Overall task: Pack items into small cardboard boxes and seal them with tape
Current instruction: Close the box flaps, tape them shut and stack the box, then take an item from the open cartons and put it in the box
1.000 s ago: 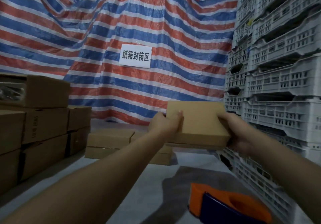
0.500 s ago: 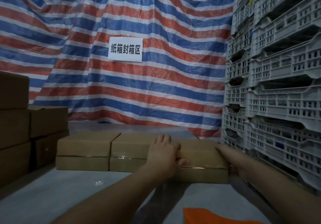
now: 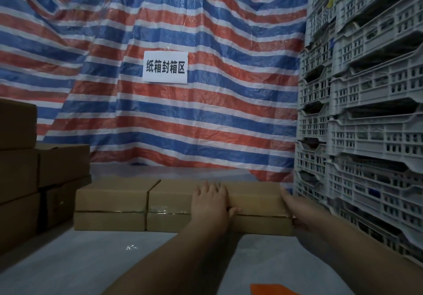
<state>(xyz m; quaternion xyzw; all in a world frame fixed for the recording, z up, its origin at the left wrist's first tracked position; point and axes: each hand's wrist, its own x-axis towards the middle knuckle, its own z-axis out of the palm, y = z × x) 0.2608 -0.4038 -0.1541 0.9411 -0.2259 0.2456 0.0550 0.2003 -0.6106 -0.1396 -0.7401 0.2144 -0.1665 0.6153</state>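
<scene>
Backdrop is a red, blue & white striped plastic tarp w/ a white paper sign taped on it, reading "纸箱封箱区". Grey bench runs under it. On my right, stacked grey perforated plastic crates go top to bottom, cut off at frame edge; contents too dark to make out.

The flat brown cardboard box I'm working sits on top of another box at the bench's back right, its right end close to the crates, little room there. Left hand lies flat on its top, fingers spread, thumb over the front edge, so a released grip, pressing. Right hand is against the box's right end; fingers mostly hidden behind the corner, can't tell the grip.

Just left, touching, two more stacked brown boxes w/ clear tape glinting on the seam. Far left, taller pile of brown cartons, cut off. An orange object's corner pokes in at bottom, rest out of frame. Bench front-left has open room.
</scene>
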